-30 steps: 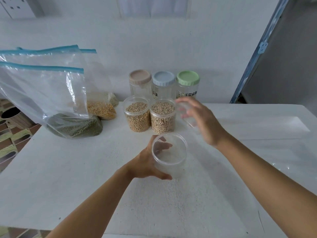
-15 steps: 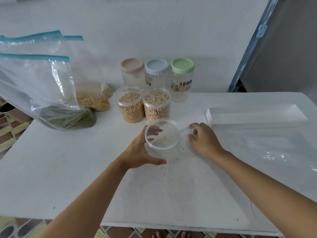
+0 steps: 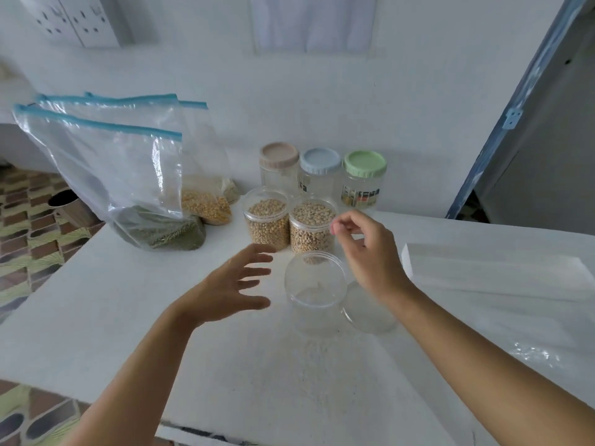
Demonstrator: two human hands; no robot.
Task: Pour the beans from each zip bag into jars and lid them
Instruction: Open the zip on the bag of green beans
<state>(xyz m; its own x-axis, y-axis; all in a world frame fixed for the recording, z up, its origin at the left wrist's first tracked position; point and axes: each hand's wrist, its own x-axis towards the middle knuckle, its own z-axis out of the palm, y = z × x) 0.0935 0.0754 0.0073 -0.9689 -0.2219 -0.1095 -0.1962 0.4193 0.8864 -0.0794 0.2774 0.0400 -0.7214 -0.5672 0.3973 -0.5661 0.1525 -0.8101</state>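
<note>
Left hand (image 3: 235, 284) hovered just left of the empty clear jar (image 3: 315, 294), fingers straight and spread, palm facing the jar, not touching it. Right hand (image 3: 370, 252) was raised above and behind the jar's right side, fingers loosely curled, thumb and forefinger tips close together. Nothing was seen between them, and the fingertips were blurred.

The empty jar stood upright and open near the middle of the white surface (image 3: 128, 333). A clear lid (image 3: 370, 313) lay flat just right of it, partly under the right wrist.

Two open jars stood side by side just behind the empty one, both full of pale beans: the left jar of beans (image 3: 266, 225) and the right jar of beans (image 3: 312, 230). Behind them, against the wall, ran a row of three lidded jars: a beige-lidded jar (image 3: 279, 165), a blue-lidded jar (image 3: 319, 172) and a green-lidded jar (image 3: 363, 181). The contents of these three were hard to make out.

The zip bags stood at the back left of the surface. The front bag (image 3: 128, 175) held green beans at the bottom. The bag of yellow beans (image 3: 203, 201) stood behind it, and a third bag (image 3: 232, 189) with pale contents was mostly hidden behind that. All had blue zip strips.

A white tray (image 3: 483, 272) sat on the right, with crinkled clear plastic (image 3: 534, 352) nearer the camera. Patterned floor tiles (image 3: 29, 246) showed at left.
</note>
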